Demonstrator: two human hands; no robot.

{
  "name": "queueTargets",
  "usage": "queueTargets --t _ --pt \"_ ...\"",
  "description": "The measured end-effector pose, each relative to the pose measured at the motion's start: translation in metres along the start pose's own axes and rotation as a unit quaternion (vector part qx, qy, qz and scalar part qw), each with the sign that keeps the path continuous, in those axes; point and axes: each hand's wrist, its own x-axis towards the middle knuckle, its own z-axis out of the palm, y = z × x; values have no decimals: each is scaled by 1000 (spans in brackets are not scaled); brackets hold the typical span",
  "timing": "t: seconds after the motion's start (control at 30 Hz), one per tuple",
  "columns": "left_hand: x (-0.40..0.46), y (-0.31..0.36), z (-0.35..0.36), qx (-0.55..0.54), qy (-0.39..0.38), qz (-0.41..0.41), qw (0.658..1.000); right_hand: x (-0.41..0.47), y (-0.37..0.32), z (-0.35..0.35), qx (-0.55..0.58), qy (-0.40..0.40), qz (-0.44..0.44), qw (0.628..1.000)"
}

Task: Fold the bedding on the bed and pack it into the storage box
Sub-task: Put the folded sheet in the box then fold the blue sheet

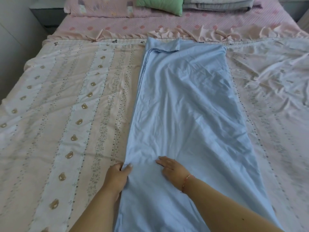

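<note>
blue sheet | folded into long strip, wrinkled | lying lengthwise mid-bed on patterned quilt

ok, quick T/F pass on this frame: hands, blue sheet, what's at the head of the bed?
1. The left hand pinches the left edge of the long folded light-blue sheet. True.
2. The right hand grips a bunched corner. False: it lies flat on the sheet, fingers straight.
3. A green pillow lies at the head of the bed. True.
4. The blue sheet lies on a bare mattress. False: it lies on a pink bear-print quilt.
</note>
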Motion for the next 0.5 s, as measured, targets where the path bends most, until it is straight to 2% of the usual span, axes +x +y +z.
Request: queueTargets --t 0.07,0.13,0.23,0.3,0.4,0.43,0.5 --pt "-11 -7 -4 -9 -14 -30 999 -11 -2 6 9 14 10 1000" --pt "-28 -15 -7 -14 -74 -57 996 -22 -4 15 -11 8 7 1000" --pt "-45 -32 -15 43 -138 -65 987 -44 -6 34 0 -22 5 1000" --pt "-51 -44 -23 78 -146 -66 984 -60 -4 41 20 -1 21 1000" --pt "-61 -64 -36 68 -88 -88 990 -87 16 35 -80 118 103 984" --pt "-64 -73 -38 72 -59 -94 991 -96 25 33 -117 122 125 978" --pt "-72 -87 -40 75 -15 -108 991 -113 41 37 -118 51 126 984"
